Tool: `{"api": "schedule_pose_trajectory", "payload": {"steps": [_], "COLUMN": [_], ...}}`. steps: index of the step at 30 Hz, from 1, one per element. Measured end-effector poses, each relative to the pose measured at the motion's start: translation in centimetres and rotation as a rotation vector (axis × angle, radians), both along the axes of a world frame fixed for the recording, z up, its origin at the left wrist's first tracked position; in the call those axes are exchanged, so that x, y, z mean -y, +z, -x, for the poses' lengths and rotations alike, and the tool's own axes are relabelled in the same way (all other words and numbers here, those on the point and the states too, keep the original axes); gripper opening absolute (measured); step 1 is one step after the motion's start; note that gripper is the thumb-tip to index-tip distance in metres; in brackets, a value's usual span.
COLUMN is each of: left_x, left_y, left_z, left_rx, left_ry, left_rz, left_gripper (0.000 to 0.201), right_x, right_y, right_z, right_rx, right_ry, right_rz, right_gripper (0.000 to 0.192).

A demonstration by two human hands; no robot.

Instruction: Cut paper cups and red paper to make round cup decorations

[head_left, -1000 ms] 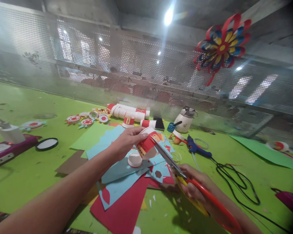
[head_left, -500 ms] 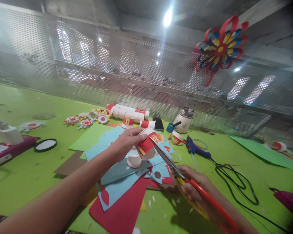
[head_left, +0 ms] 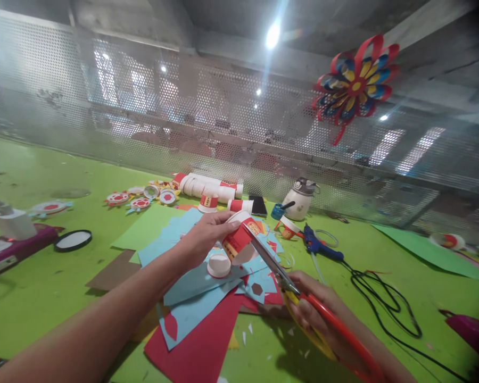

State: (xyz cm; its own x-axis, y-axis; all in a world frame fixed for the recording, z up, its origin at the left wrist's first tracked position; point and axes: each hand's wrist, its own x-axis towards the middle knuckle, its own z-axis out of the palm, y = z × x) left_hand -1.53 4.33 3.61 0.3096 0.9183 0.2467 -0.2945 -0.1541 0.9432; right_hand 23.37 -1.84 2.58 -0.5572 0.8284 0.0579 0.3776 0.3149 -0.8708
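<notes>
My left hand (head_left: 205, 234) holds a red and white paper cup (head_left: 239, 238) on its side above a pile of coloured paper sheets (head_left: 207, 298). My right hand (head_left: 315, 306) grips scissors (head_left: 299, 295) with red and yellow handles; the blades point up and left, and their tips touch the cup's rim. A small white cup bottom (head_left: 219, 265) lies on a blue sheet just below the held cup.
On the green table (head_left: 35, 287): a blue glue gun (head_left: 319, 244) with a black cord (head_left: 387, 300), a white kettle (head_left: 301, 199), stacked paper cups (head_left: 207, 186), paper cup crafts (head_left: 139, 199), a black-rimmed disc (head_left: 72, 240), a purple device (head_left: 8, 250). A perforated metal screen (head_left: 183, 106) bears a paper flower (head_left: 353, 85).
The hands, cup and scissors keep almost the same pose. The view has shifted slightly, so everything sits a little lower and to the left.
</notes>
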Motion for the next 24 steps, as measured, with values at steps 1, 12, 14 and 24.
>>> {"api": "schedule_pose_trajectory", "payload": {"steps": [1, 12, 14, 24], "left_x": [0.01, -0.17, -0.27, 0.02], "left_y": [0.02, -0.13, -0.29, -0.13], "left_z": [0.0, 0.12, 0.21, 0.02], "left_rx": [0.002, 0.021, 0.017, -0.025], "left_ry": [0.0, -0.006, -0.013, -0.013], "left_rz": [-0.002, 0.027, 0.024, 0.025], "left_gripper": [0.025, 0.024, 0.025, 0.02], "right_x": [0.03, 0.42, 0.34, 0.34], "right_y": [0.02, 0.59, 0.53, 0.23], "right_z": [0.04, 0.83, 0.77, 0.37], "right_rx": [-0.002, 0.01, 0.034, 0.05], "right_ry": [-0.005, -0.046, -0.043, -0.023], "right_rz": [-0.012, -0.162, -0.168, -0.138], "right_gripper": [0.044, 0.036, 0.036, 0.041]}}
